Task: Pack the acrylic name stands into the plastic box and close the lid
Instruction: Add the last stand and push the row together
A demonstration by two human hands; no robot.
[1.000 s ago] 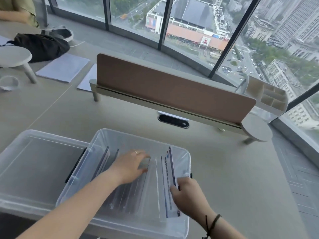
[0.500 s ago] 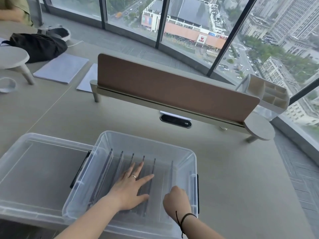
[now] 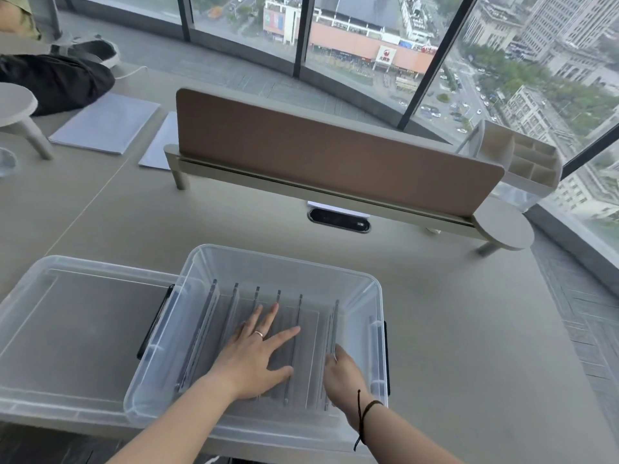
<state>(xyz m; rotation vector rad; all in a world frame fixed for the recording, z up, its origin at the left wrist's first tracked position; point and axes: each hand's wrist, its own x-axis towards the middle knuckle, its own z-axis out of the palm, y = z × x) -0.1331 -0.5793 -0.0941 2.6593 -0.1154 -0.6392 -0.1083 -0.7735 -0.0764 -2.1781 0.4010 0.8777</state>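
Note:
A clear plastic box point(image 3: 284, 259) stands on the desk in front of me. Several acrylic name stands point(image 3: 299, 316) lie side by side inside it, their dark edges running away from me. My left hand point(image 3: 254, 354) rests flat on the middle stands with fingers spread, a ring on one finger. My right hand point(image 3: 345, 373) is inside the box at the right, fingers closed on the near end of the rightmost stand point(image 3: 331, 333). The clear lid point(image 3: 67, 329) lies flat to the left of the box, partly under its left edge.
A brown divider panel point(image 3: 335, 155) on a metal rail crosses the desk behind the box, with a cable port point(image 3: 339, 223) below it. A white organizer point(image 3: 522, 159) sits far right. Papers point(image 3: 107, 123), a black bag point(image 3: 57, 82) and a round stool point(image 3: 16, 102) are far left.
The rightmost stand, held tilted up a second ago, now lies down in the box with the others. My left hand slid nearer and flattened on the stands. The view shifted slightly.

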